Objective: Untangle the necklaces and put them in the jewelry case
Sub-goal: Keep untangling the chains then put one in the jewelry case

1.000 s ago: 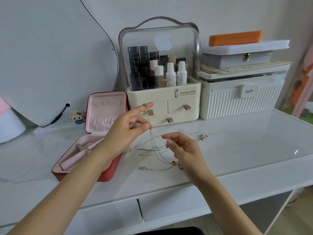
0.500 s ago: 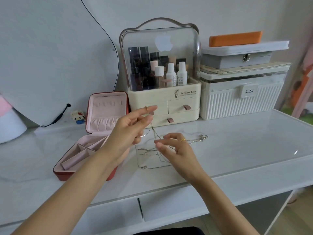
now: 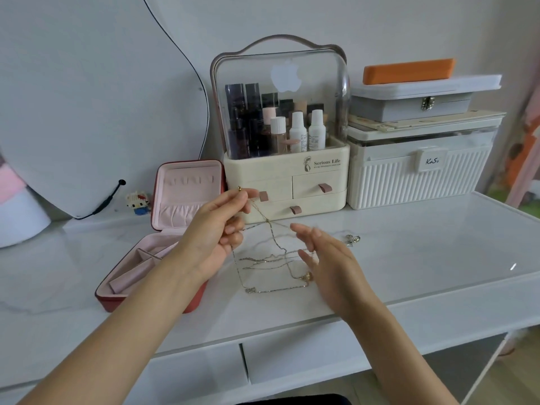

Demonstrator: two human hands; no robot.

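Desk (image 3: 409,258) glossy white, left hand (image 3: 216,229) grip pinching necklaces (image 3: 271,258), right hand (image 3: 327,258) loose.

1 head-worn wide-angle view looks forward and down from the near edge of the white desk (image 3: 438,258), close over both forearms. It faces the far wall, with the desk's right corner in frame.

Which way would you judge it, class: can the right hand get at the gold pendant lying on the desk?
Probably yes. The right hand is open, holds nothing, and sits right beside the gold pendant, with only thin chains around it.
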